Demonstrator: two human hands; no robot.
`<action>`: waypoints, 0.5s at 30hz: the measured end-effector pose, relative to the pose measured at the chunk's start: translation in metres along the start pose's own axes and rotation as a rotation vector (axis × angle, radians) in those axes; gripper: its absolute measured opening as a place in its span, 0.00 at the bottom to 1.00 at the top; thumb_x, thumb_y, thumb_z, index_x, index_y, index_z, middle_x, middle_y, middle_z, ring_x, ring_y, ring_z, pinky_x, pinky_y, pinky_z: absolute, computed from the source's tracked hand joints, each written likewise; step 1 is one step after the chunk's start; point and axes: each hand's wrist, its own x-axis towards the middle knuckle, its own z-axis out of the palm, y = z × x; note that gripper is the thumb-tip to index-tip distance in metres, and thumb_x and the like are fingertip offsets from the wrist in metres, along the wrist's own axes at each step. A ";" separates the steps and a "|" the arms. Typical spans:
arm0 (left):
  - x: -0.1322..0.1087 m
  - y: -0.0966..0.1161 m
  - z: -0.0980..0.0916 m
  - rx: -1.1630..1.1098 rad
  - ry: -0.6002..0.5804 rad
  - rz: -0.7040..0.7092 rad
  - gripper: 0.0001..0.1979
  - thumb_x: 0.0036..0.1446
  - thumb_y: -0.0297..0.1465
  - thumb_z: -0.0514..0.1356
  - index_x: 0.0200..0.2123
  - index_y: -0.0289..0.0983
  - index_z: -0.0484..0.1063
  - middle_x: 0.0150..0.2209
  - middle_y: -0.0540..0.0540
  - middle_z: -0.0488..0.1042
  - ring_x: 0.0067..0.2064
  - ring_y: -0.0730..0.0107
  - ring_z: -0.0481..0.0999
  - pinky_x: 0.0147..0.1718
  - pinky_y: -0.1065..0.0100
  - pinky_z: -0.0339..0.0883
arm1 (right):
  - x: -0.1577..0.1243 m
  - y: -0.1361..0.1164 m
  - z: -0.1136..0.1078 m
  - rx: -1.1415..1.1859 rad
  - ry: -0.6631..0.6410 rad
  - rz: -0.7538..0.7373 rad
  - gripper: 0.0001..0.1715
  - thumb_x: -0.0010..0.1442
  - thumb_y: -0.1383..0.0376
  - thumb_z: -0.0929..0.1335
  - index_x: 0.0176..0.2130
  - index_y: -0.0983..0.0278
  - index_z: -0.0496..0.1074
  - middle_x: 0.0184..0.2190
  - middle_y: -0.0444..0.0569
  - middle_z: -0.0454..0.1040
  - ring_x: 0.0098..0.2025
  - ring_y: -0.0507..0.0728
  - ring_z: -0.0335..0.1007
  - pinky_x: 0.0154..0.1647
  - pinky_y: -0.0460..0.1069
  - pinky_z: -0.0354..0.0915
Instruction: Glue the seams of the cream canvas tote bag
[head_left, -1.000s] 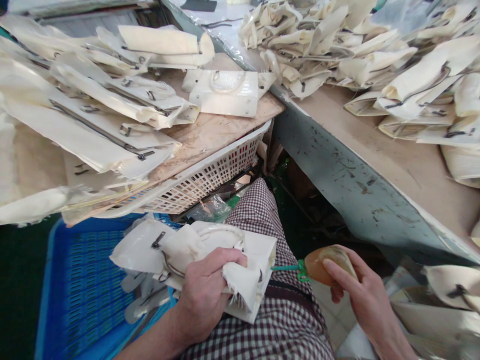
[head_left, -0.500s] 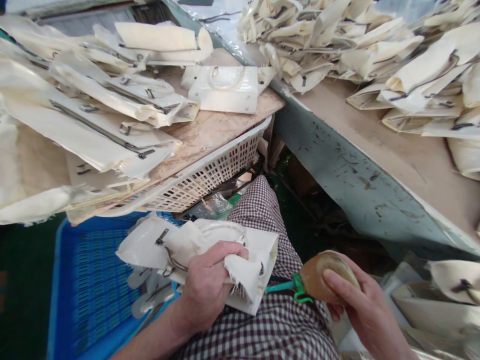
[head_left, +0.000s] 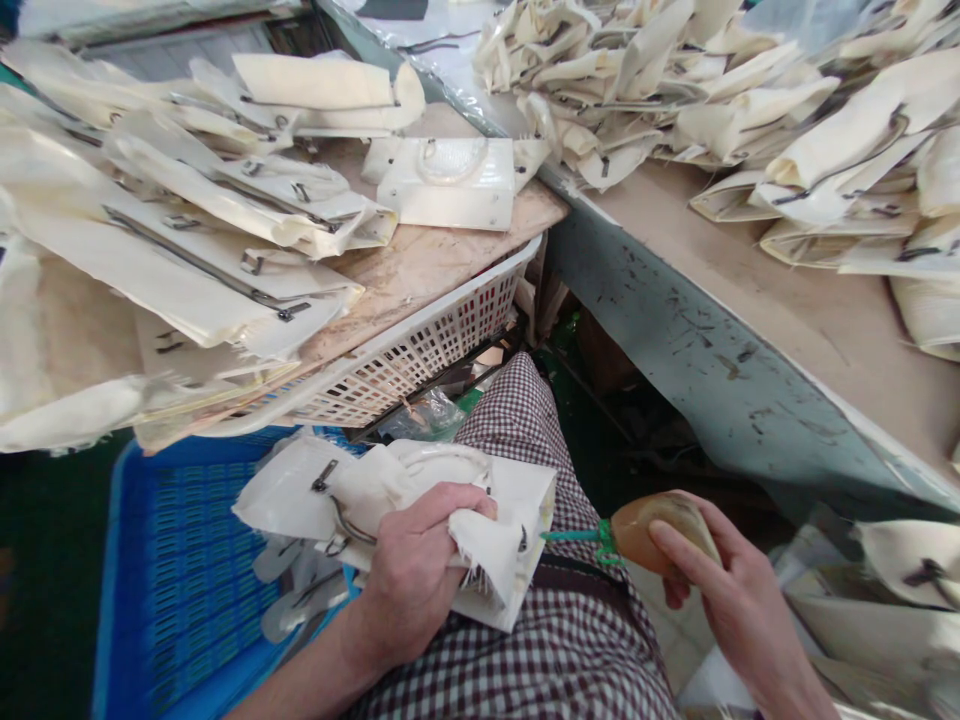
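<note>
While held over the checked cloth of the lap, white bag piece: lying crosswise, far end reaching over the blue basket.
Left hand: clenched on the bag piece beside its frayed flap, fingers mostly hidden beneath.
Right hand: wrapped around the amber bottle, thumb along the body; whether squeezing, cannot tell.
Bag feel: likely light; flat panel probably fairly stiff, loose flaps soft and floppy; smooth face perhaps slightly slippery, frayed threads liable to pull.
Bag hold: best gripped through the panel and folded flap together, clear of the edge facing the nozzle.
Bottle feel: probably soft-walled, easily squeezed; best held by the broad body, away from the slender nozzle.
Bag axis: running left to right, dipping slightly rightward; square end facing right, loose end with dark zipper pull pointing left.
Bottle axis: nearly level in view; nozzle aimed left at the bag's edge, tip touching or just beside, unclear which.
</note>
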 end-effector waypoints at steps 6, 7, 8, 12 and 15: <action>0.000 -0.002 0.001 0.000 0.012 0.002 0.08 0.67 0.24 0.56 0.38 0.34 0.76 0.38 0.44 0.81 0.40 0.72 0.82 0.43 0.75 0.75 | -0.005 -0.011 0.006 -0.122 0.097 -0.057 0.35 0.56 0.42 0.75 0.51 0.63 0.72 0.25 0.43 0.75 0.20 0.56 0.66 0.23 0.49 0.66; 0.000 -0.002 0.001 0.001 0.008 -0.006 0.08 0.67 0.24 0.56 0.38 0.34 0.76 0.38 0.44 0.81 0.40 0.72 0.82 0.43 0.75 0.75 | -0.006 -0.015 0.008 -0.139 0.109 -0.061 0.34 0.56 0.43 0.74 0.51 0.63 0.72 0.26 0.43 0.75 0.21 0.56 0.66 0.24 0.49 0.66; 0.000 -0.003 0.002 0.001 0.004 -0.014 0.08 0.67 0.24 0.56 0.38 0.34 0.76 0.38 0.44 0.81 0.40 0.72 0.82 0.43 0.75 0.75 | -0.008 -0.017 0.010 -0.148 0.119 -0.062 0.33 0.57 0.43 0.74 0.51 0.63 0.72 0.27 0.43 0.76 0.21 0.56 0.66 0.24 0.49 0.66; -0.001 -0.003 0.002 -0.005 -0.006 -0.026 0.09 0.67 0.24 0.55 0.38 0.34 0.76 0.38 0.44 0.81 0.40 0.72 0.81 0.43 0.76 0.74 | -0.009 -0.019 0.014 -0.126 0.132 -0.053 0.33 0.56 0.44 0.74 0.51 0.63 0.71 0.27 0.43 0.76 0.21 0.56 0.67 0.26 0.50 0.66; -0.001 -0.003 0.001 -0.002 -0.005 -0.018 0.08 0.68 0.24 0.56 0.39 0.34 0.76 0.38 0.44 0.80 0.40 0.72 0.81 0.43 0.75 0.74 | -0.007 -0.012 0.012 -0.115 0.100 -0.046 0.33 0.57 0.44 0.74 0.51 0.63 0.71 0.22 0.41 0.73 0.21 0.56 0.67 0.27 0.50 0.65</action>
